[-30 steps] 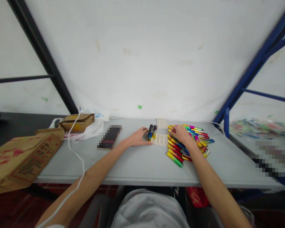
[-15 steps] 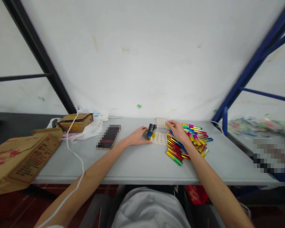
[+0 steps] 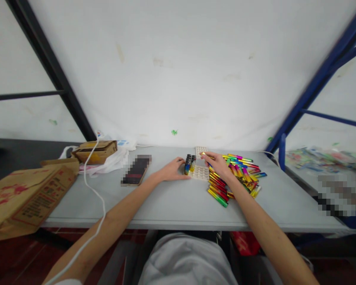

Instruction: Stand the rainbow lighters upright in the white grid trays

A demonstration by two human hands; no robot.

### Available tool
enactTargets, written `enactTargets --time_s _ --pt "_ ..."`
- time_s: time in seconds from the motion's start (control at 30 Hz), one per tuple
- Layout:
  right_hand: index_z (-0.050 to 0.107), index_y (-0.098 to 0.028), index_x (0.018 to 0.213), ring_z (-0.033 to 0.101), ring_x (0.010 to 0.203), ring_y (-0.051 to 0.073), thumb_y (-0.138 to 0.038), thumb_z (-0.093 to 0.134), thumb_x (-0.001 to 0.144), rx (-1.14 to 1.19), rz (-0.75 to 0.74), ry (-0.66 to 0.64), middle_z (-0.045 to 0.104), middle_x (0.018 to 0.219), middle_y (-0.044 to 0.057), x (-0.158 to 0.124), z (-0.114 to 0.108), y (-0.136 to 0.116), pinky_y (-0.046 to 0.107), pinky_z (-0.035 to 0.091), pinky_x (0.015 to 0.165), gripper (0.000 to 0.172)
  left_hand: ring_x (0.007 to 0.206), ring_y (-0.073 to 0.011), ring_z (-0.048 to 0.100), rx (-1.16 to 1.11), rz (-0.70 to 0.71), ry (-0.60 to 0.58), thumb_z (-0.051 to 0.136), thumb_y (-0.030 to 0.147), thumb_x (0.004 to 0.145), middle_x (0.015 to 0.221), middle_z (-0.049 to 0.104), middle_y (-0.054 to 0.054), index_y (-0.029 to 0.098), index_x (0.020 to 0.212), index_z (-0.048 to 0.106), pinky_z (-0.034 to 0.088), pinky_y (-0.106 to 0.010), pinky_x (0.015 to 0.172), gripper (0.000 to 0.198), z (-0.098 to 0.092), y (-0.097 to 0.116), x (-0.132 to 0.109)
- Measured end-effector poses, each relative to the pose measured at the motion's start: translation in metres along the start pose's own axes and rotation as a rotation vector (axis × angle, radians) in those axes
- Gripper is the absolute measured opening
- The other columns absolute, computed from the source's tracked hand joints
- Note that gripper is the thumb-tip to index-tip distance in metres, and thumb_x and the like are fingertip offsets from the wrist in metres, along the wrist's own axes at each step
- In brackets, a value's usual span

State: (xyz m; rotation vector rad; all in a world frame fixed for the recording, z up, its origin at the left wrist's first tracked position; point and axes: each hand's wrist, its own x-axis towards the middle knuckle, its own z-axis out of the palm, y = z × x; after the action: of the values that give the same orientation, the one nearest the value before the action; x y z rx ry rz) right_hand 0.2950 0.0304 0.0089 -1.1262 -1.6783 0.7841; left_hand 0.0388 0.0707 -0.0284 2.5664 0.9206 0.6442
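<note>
A person at a smooth grey tabletop [image 3: 166, 206] pinches a slim, shiny gold tube [image 3: 204, 153] between the thumb and fingers of the right hand [image 3: 218, 163], holding it above the table between two off-white, rectangular trays with gridded surfaces. The left hand [image 3: 171, 170], thumb and fingers spread in a wide curve, sits around the left side of a small cluster of upright, black-topped cylinders with shiny blue and yellow bodies [image 3: 189, 164]; whether the fingertips touch them cannot be told. The cluster stands at the left end of the nearer tray [image 3: 200, 173], while the farther tray [image 3: 201, 150] lies close to the white wall [image 3: 178, 79]. Beside and partly beneath the right hand and forearm, a loose heap of metallic gold, red, green, blue and purple tubes [image 3: 246, 174] spreads across the table, the nearest ones lying side by side on a slant. To the left of the left hand rests a dark rectangular phone [image 3: 138, 168], partly pixelated, and beyond it a brown cardboard box [image 3: 96, 152] sits by a crumpled white plastic bag [image 3: 114, 161]. A thin white cable [image 3: 93, 190] trails across the left forearm, near a brown paper package with red print [image 3: 32, 194]
</note>
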Motion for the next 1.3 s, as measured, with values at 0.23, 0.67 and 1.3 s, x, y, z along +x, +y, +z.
enactTargets --time_s 0.23,0.67,1.3 --pt "0.052 -0.027 0.106 0.031 0.046 0.009 -0.066 0.054 0.088 0.265 0.176 -0.079 0.047 0.064 -0.008 -0.006 0.014 -0.002 0.020 0.023 0.043 0.043 0.126 -0.0332 0.057 0.022 -0.008 -0.008 0.077 0.061 0.076 0.139 0.057 -0.016 0.017 0.131 0.057 0.044 -0.044 0.111 0.073 -0.001 0.001 0.000" --pt "0.063 -0.022 0.104 0.036 0.051 0.011 -0.060 0.066 0.082 0.054 0.031 0.104 0.045 0.059 -0.007 0.000 0.010 0.012 0.023 0.029 0.048 0.045 0.125 -0.0329 0.056 -0.003 -0.003 -0.010 0.077 0.060 0.077 0.139 0.056 -0.015 0.019 0.132 0.056 0.044 -0.046 0.112 0.072 -0.001 0.002 -0.001" --pt "0.044 -0.024 0.074 0.031 0.048 0.012 -0.074 0.050 0.086 0.133 0.125 0.063 0.034 0.058 -0.006 0.002 0.021 0.014 0.025 0.025 0.045 0.051 0.122 -0.0309 0.058 0.015 0.032 0.011 0.076 0.061 0.078 0.135 0.059 -0.013 0.020 0.129 0.057 0.045 -0.045 0.110 0.068 0.000 0.000 0.000"
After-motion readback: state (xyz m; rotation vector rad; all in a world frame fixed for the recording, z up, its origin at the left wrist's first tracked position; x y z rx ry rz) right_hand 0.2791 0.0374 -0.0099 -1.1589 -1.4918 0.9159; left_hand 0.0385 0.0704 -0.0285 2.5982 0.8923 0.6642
